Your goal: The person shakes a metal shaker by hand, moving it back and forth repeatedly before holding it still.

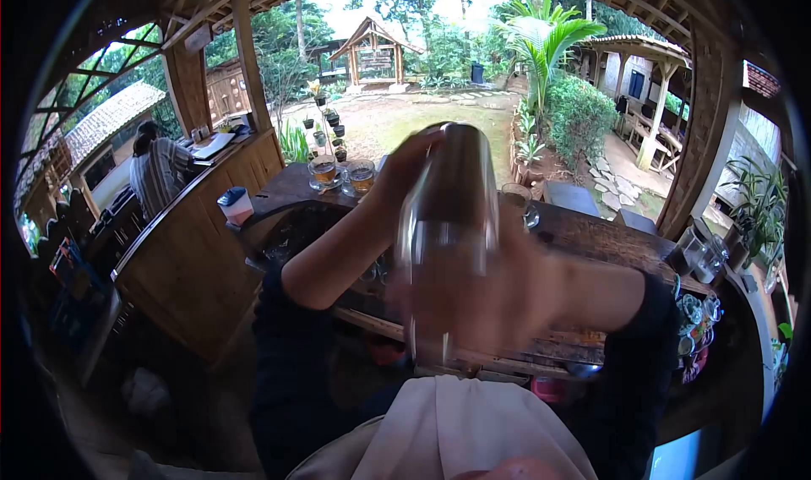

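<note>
A shiny metal cocktail shaker (pixel 448 218), smeared by motion, is held up in front of my chest, above the dark wooden table. My left hand (pixel 412 163) is closed around its upper far part, with most of the fingers hidden behind it. Lower down, my right hand (pixel 498 298) grips the shaker's near part, its fingers blurred. Beyond my left forearm stand two glass cups of amber drink, one cup (pixel 323 172) left of the other cup (pixel 361 176). Past my right hand is a clear glass mug (pixel 519 199). What the shaker contains is hidden.
A blue-lidded plastic container (pixel 236 207) sits at the left end of the wooden table (pixel 583 239). Glass jars (pixel 706 259) and several small glasses (pixel 693 315) are at the right. Another person (pixel 156 171) leans at a wooden counter (pixel 203 269) on the left.
</note>
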Demonstrator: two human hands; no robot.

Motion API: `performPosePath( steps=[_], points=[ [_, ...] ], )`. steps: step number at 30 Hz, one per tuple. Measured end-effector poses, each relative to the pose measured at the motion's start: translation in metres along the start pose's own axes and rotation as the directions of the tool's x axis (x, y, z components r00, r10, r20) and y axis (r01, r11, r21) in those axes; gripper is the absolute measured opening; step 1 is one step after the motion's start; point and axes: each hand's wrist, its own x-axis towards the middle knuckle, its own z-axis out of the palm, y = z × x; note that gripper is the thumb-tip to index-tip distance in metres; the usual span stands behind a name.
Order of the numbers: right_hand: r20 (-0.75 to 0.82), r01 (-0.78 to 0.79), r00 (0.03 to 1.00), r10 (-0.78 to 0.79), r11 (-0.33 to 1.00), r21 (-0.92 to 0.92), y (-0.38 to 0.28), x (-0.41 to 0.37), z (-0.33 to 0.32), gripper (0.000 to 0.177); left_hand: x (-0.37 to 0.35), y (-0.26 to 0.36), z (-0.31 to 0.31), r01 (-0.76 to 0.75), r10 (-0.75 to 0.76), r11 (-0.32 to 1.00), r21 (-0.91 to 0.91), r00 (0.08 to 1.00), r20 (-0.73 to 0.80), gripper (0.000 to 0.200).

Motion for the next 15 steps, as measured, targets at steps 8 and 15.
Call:
performPosePath(
  steps=[8, 15],
  points=[
    [-0.102, -0.272, 0.956, 0.274, 0.962, 0.039, 0.072, 0.006, -0.033, 0.035, 0.031, -0.016, 0.004, 0.081, -0.081, 0.976, -0.202, 0.997, 0.008, 0.040],
    [0.042, 0.499, 0.849, -0.527, 0.772, -0.393, -0.018, -0.005, -0.051, 0.029, 0.020, -0.035, 0.061, -0.240, 0.260, 0.965, -0.104, 0.930, 0.259, 0.043]
  ],
)
